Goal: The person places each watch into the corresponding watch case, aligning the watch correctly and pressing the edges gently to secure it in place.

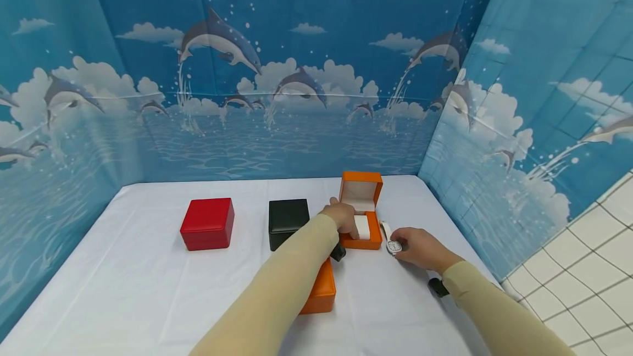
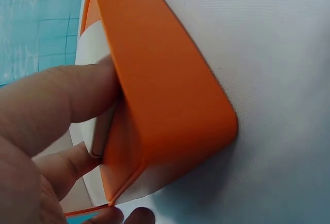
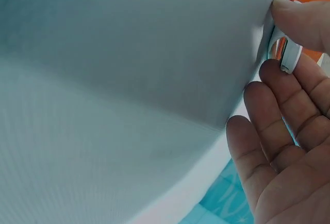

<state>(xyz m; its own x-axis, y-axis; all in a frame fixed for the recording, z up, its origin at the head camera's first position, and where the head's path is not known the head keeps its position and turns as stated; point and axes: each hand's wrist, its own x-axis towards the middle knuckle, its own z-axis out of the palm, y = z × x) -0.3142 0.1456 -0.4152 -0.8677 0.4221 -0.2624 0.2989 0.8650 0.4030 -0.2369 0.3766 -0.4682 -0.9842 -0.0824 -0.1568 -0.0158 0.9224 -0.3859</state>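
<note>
An orange watch box (image 1: 363,244) stands with its lid (image 1: 362,177) raised at the right of the table. My left hand (image 1: 342,217) reaches into it, and in the left wrist view its thumb and a finger pinch the white cushion (image 2: 93,49) inside. Beside the box lies a wristwatch (image 1: 394,246) with a white strap and a pale face. The thumb and fingers of my right hand (image 1: 420,247) grip the watch at its edge. In the right wrist view part of the watch (image 3: 291,56) shows between thumb and fingers, while the other fingers are loosely bent.
A black box (image 1: 288,216) stands left of the open box, partly behind my left sleeve. Nearer me is a second orange box (image 1: 321,290), largely hidden by that arm. Farther left sits a closed red box (image 1: 207,224). A dolphin-print curtain (image 1: 296,142) hangs behind the white-covered table (image 1: 123,268).
</note>
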